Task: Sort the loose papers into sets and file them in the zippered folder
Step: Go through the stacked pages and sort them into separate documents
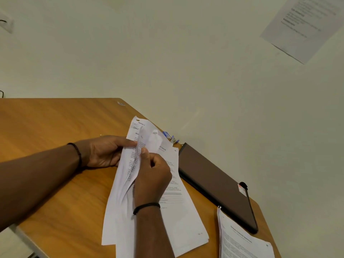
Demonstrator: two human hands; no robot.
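A loose stack of printed white papers (178, 216) lies on the wooden table (55, 127), its upper sheets lifted and bent. My left hand (104, 151) grips the lifted sheets at their left edge, thumb on top. My right hand (152, 174) pinches a curled sheet near the middle of the stack between thumb and fingers. The dark brown zippered folder (216, 181) lies closed to the right of the papers, along the table's far edge. A second set of papers (242, 241) sits at the lower right, beside the folder.
A blue and white pen or clip (170, 136) lies at the table edge behind the papers. A printed sheet (305, 25) hangs on the wall at top right. The table's right edge runs diagonally close to the wall.
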